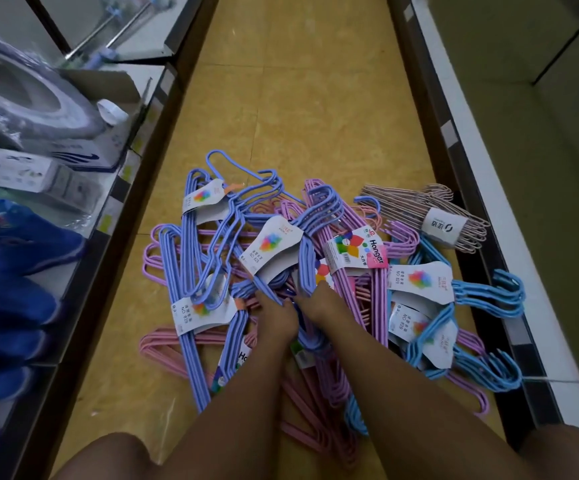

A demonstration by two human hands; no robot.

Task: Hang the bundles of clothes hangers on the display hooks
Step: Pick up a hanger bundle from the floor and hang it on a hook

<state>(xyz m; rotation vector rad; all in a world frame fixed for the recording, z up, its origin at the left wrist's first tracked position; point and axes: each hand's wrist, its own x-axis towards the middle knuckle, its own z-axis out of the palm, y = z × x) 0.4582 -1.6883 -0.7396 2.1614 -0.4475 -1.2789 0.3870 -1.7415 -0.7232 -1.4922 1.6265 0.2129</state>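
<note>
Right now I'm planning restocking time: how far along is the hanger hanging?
Nothing looks hung; no display hooks show. The left hand and right hand both grip a periwinkle hanger bundle in the floor pile. Light blue bundles, purple ones, pink ones and the metallic bundle remain.

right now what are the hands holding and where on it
Both the left hand and the right hand grip the periwinkle hanger bundle at its lower end, below its paper label.

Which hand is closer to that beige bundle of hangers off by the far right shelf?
The right hand. It grips periwinkle hangers mid-pile, below and left of the beige bundle. The left hand sits just beside it, slightly farther left, so farther from the bundle.
</note>
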